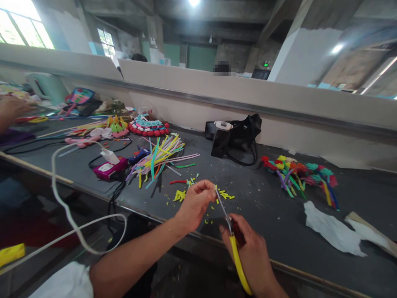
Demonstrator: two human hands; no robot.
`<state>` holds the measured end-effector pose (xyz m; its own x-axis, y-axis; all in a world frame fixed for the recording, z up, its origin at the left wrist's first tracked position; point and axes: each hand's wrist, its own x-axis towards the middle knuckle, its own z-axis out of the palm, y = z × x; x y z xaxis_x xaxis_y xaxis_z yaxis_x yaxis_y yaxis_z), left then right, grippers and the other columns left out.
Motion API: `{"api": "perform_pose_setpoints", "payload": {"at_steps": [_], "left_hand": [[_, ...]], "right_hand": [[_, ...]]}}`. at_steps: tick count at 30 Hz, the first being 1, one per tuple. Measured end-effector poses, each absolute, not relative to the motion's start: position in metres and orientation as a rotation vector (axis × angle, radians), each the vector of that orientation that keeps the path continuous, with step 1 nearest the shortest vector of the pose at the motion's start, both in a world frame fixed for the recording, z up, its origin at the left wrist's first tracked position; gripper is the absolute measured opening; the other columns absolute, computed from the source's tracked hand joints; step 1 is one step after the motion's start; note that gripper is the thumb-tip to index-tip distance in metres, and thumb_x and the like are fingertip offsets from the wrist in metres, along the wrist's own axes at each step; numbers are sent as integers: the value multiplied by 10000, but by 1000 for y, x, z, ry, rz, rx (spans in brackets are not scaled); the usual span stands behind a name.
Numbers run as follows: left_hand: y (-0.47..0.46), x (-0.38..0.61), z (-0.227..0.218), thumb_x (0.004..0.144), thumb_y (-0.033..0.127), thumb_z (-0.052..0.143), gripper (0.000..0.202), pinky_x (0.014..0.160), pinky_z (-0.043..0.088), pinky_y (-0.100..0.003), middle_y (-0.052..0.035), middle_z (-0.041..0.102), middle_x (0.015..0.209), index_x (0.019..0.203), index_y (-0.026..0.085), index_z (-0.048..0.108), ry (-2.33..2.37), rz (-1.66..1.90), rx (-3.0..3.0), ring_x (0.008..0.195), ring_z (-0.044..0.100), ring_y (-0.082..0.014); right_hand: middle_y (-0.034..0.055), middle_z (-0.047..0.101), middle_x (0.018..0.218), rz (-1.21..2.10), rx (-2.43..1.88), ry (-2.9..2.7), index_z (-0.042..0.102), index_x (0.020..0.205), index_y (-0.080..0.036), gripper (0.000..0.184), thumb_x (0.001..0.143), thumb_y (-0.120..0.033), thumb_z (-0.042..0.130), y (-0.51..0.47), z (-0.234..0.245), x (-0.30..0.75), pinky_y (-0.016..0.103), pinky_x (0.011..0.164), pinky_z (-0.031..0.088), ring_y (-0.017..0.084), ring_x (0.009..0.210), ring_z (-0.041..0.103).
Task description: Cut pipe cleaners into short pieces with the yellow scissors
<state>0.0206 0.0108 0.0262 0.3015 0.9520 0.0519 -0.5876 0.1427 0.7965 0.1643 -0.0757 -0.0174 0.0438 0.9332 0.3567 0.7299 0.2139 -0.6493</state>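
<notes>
My right hand [256, 252] is wrapped round the handle of a pair of scissors [236, 258] with a yellow grip. Their metal blades point up and away, reaching the fingertips of my left hand [195, 205]. The left thumb and fingers are pinched together by the blade tips; what lies between them is too small to make out. Below and behind the hands, short yellow cut pieces [179, 195] are scattered on the dark table. Just past them lie a red strip [178, 181] and a few pale green bits.
A pile of coloured fuzzy stems [161, 155] lies left, beside a magenta power socket [110, 169] with a white cable [63, 203]. A black bag [248, 132] stands at the back. Colourful stem flowers [288, 167] and white paper [331, 227] are right. A person's hand [12, 108] shows far left.
</notes>
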Motion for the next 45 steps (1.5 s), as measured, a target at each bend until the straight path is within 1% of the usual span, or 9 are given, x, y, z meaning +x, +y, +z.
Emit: {"api": "perform_pose_setpoints", "payload": {"at_steps": [10,18,22,27,30,34,39,42,45], "left_hand": [[10,22,26,613,204,722,131,664,395,-243,10,565,620,638,156,603,562,1194,812,632,526,-112],[10,22,26,623,174,696,92,667,378,-232,14,562,610,634,159,605,559,1189,800,621,513,-101],[10,22,25,638,171,681,84,662,371,-228,14,551,611,633,154,599,571,1182,822,625,507,-101],[15,21,24,665,189,656,84,660,369,-224,24,541,614,648,159,579,570,1179,887,623,492,-94],[24,12,24,666,203,632,71,637,364,-224,22,549,629,666,154,580,659,1114,1097,615,482,-95],[43,-13,24,666,218,589,62,548,317,-215,38,513,591,657,157,578,953,897,1590,563,441,-95],[59,-49,15,650,163,560,58,579,332,-237,11,578,628,650,171,617,1280,661,2298,597,495,-126],[64,-64,10,663,157,562,68,638,349,-257,-10,619,659,638,178,622,1377,549,2513,636,533,-146],[67,-75,10,689,160,558,88,675,359,-265,-22,653,687,658,182,637,1385,489,2600,677,566,-160]], "right_hand": [[-16,666,736,306,-1513,-1748,608,979,-203,180,896,-335,518,-76,-18,160,163,533,466,106,576,614],[-36,603,656,302,-1519,-1771,590,869,-202,194,925,-340,466,-77,-18,157,158,548,445,86,517,555],[-26,611,661,298,-1510,-1784,585,861,-197,213,933,-343,447,-77,-19,156,164,553,448,93,527,566],[-24,621,650,374,-1540,-1756,575,839,-206,227,930,-375,455,-75,-20,157,154,501,433,97,529,582],[-11,662,711,412,-1575,-1717,586,856,-204,239,920,-405,473,-73,-19,163,152,516,444,109,600,630],[-5,692,780,435,-1618,-1692,604,901,-203,263,909,-441,491,-74,-17,175,159,574,471,116,660,662],[-4,703,818,421,-1656,-1698,610,908,-210,269,900,-457,503,-82,-19,189,160,601,487,130,723,681],[-12,710,804,402,-1669,-1691,616,916,-219,267,885,-468,523,-86,-24,196,152,575,489,131,713,689],[-13,719,807,354,-1670,-1696,625,931,-225,272,870,-476,541,-88,-27,202,152,546,491,133,689,694]]}}
